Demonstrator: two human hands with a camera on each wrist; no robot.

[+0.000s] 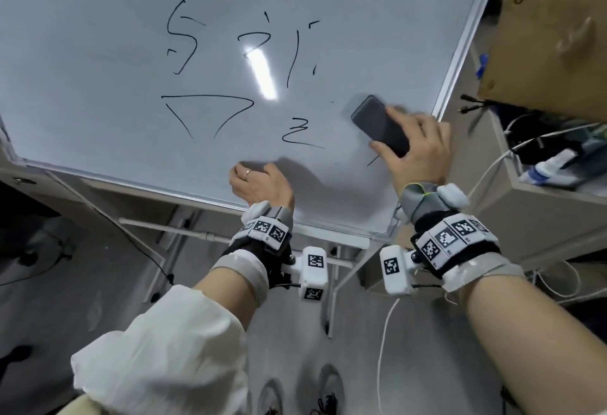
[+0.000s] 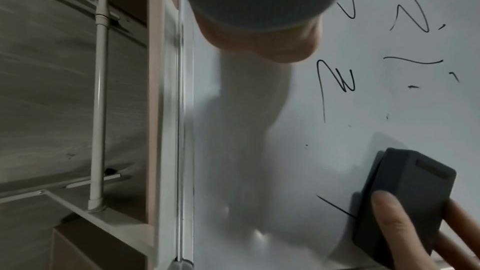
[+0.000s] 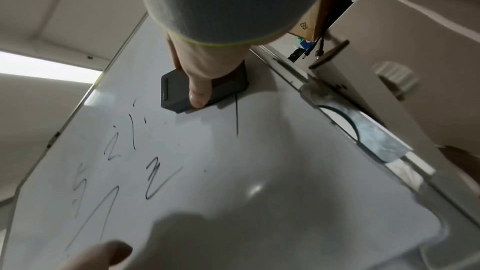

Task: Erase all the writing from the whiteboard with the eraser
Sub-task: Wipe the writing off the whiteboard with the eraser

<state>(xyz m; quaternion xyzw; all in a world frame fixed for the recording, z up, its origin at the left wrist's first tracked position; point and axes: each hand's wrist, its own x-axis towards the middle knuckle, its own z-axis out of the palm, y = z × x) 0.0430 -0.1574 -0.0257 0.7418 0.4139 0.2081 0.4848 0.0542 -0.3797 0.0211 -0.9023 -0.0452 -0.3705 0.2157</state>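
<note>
Thumb-pinned dark eraser (image 3: 205,87) flat against whiteboard (image 3: 259,161), beside black scribbles (image 3: 155,180).

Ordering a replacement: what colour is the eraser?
Dark grey eraser, clearest in the left wrist view.

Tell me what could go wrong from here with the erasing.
1. The right hand holds the eraser near the whiteboard's right edge; a wide stroke might run off it.
2. Most writing sits to the left, and a short line below the eraser could get missed.
3. The left hand rests on the board and may smear nearby strokes.
</note>
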